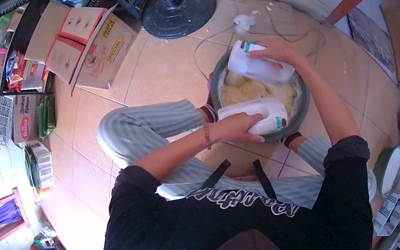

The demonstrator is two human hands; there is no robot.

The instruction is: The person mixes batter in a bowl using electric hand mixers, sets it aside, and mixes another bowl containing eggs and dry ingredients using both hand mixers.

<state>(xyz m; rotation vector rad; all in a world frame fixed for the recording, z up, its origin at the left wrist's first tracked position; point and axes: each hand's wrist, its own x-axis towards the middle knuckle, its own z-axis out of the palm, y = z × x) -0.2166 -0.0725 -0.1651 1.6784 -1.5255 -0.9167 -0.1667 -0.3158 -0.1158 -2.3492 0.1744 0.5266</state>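
My left hand [239,125] is closed around a white plastic bottle [266,108] with a small teal label patch, tilted over the near side of a dark round basin [302,102]. On the far side, my right hand [275,52] grips a second white plastic bottle [259,70], which lies nearly level above the rim. Between the bottles a pale yellow, lumpy mass [245,89] shows inside the basin; I cannot make out what it is. Whether anything flows from either bottle is not visible. The basin stands on the floor between my legs.
A cardboard carton [108,54] stands at the left beside a shelf of goods. Behind it is a black round fan base [187,11]. Thin cables and a crumpled plastic bag [244,24] lie on the tiles beyond the basin. A white-topped round container [392,170] is at the right.
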